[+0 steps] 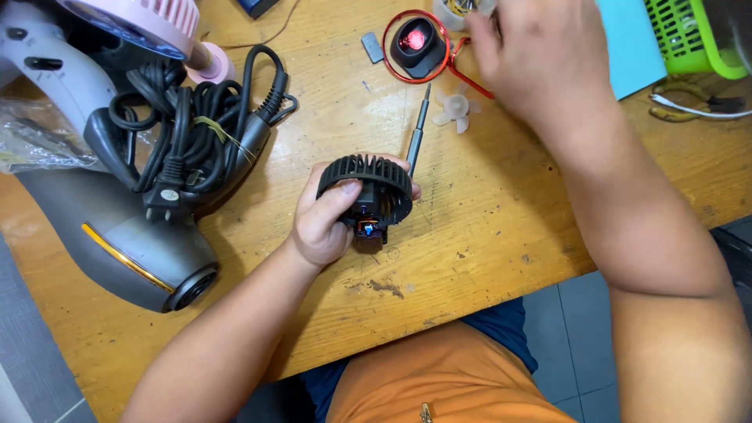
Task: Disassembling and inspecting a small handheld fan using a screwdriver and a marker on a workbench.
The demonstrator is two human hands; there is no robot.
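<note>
My left hand [323, 223] grips a small black round fan housing [366, 182] with a ribbed grille, a bit of circuit board showing at its lower end, held just above the wooden table [486, 227]. My right hand [540, 59] reaches to the far side of the table, its fingers over a small clear container [453, 11] at the top edge; whether it grips anything is hidden. A screwdriver [416, 135] lies on the table just beyond the housing. A small white fan blade [456, 110] rests beside the right hand.
A grey hair dryer [117, 235] with a bundled black cord [196, 125] lies at the left. A red ring with a black part [417, 43] sits at the back, a pink fan [149, 19] at top left, a green basket [693, 31] and teal sheet [630, 39] at top right.
</note>
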